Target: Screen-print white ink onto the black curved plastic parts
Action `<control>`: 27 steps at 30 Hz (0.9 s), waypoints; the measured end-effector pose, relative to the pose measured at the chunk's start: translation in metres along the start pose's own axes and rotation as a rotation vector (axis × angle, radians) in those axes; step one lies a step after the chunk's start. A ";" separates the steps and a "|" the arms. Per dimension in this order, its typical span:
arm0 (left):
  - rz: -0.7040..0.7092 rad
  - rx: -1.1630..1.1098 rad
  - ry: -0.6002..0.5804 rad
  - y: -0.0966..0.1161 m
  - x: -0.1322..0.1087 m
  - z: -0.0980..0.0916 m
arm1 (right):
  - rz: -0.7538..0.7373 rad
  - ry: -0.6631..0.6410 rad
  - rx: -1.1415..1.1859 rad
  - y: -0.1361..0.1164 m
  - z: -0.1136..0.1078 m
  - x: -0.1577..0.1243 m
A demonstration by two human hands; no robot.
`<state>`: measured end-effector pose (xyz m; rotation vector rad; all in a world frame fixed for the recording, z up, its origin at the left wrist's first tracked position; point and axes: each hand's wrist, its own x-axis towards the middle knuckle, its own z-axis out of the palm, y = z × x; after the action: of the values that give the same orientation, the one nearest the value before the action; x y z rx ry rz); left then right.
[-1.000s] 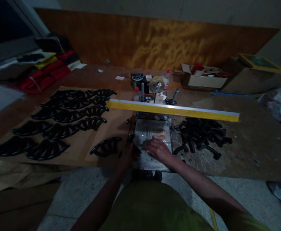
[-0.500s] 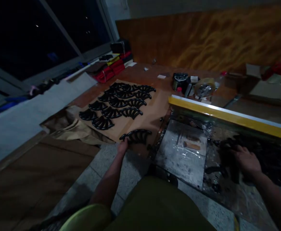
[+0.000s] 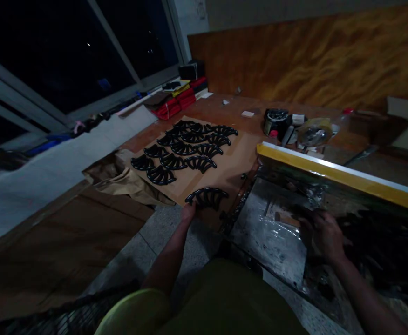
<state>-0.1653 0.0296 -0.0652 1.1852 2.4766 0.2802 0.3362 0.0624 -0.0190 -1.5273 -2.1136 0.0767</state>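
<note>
Here your left hand (image 3: 188, 212) sits at the near edge of the brown cardboard sheet (image 3: 225, 174) on the wooden bench (image 3: 225, 104), its fingers touching the near end of a black curved fan-shaped plastic piece (image 3: 207, 197). That piece lies flat on the cardboard, alone at its near edge, just left of the metal plate. Whether those fingers pinch the piece or only rest against it, you cannot tell from this dim view.

Your right hand (image 3: 324, 235) lies over the far right corner of the grey metal plate covered in clear film (image 3: 270, 230), at the edge of a dark heap of black plastic parts (image 3: 382, 242). Its fingers are curled down into the shadow there; the light is too poor to show if they are clamped on one of the parts or simply pressed together on top.

Farther back on the cardboard, well apart from your left hand, three rows of the same black fan-shaped pieces (image 3: 186, 149) are laid out flat, side by side. A long yellow and white bar (image 3: 340, 174) runs across above the plate, from near the cardboard's corner out to the right edge. Beyond it stand a dark round tin (image 3: 275, 122) and a roll of clear tape (image 3: 316, 131), near each other. A stack of red and yellow folded cloth (image 3: 178, 95) rests at the far left end of the bench under the dark window (image 3: 67, 56). Crumpled brown paper (image 3: 116, 179) hangs off the bench's left side.
</note>
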 end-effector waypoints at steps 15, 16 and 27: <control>0.086 0.070 0.137 0.072 -0.044 0.041 | -0.204 -0.260 -0.117 -0.058 0.007 0.035; 0.068 0.074 0.125 0.075 -0.041 0.043 | -0.197 -0.260 -0.081 -0.069 0.010 0.037; 0.369 0.148 0.006 0.043 0.001 0.027 | -0.143 -0.740 0.512 -0.249 0.149 0.077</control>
<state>-0.1246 0.0582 -0.0751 1.7054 2.3031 0.2007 0.0372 0.0794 -0.0327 -1.1187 -2.4496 1.1903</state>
